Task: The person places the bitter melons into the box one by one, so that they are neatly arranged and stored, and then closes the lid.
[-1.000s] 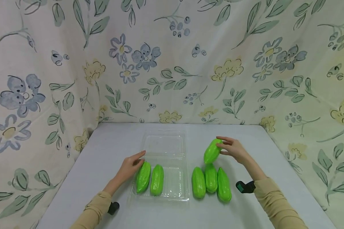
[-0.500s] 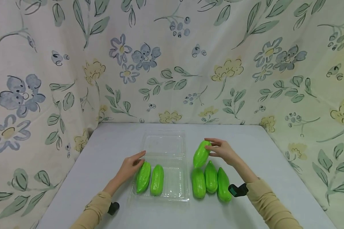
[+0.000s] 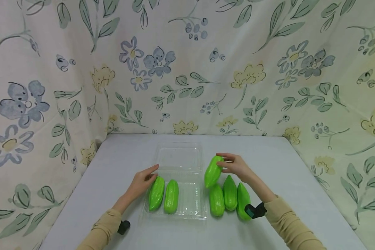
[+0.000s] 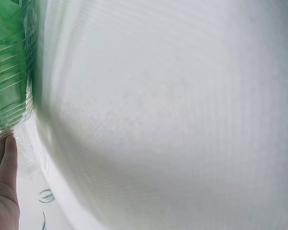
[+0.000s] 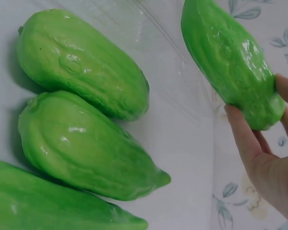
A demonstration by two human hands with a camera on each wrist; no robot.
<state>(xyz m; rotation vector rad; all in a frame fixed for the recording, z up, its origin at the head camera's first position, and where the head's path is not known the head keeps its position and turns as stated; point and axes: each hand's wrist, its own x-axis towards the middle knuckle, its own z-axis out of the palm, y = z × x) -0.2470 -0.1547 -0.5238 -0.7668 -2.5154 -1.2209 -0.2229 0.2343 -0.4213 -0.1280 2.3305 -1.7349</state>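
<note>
One glossy green gourd [image 3: 214,172] hangs tilted, right of center, pinched at its upper end by the right hand [image 3: 237,168] near the clear container [image 3: 187,196]; the one-ended hold could let it slip. Left of center, the left hand [image 3: 141,182], fingers outstretched, touches the container.

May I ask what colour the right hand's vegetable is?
The vegetable is bright green, clearest in right wrist view.

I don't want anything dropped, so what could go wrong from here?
The right hand grips the raised green vegetable by one end, so it might slip or swing. In the head view, its lower end appears right by a loose vegetable, so it could knock that one. The clear container looks light, so it might shift if bumped.
</note>
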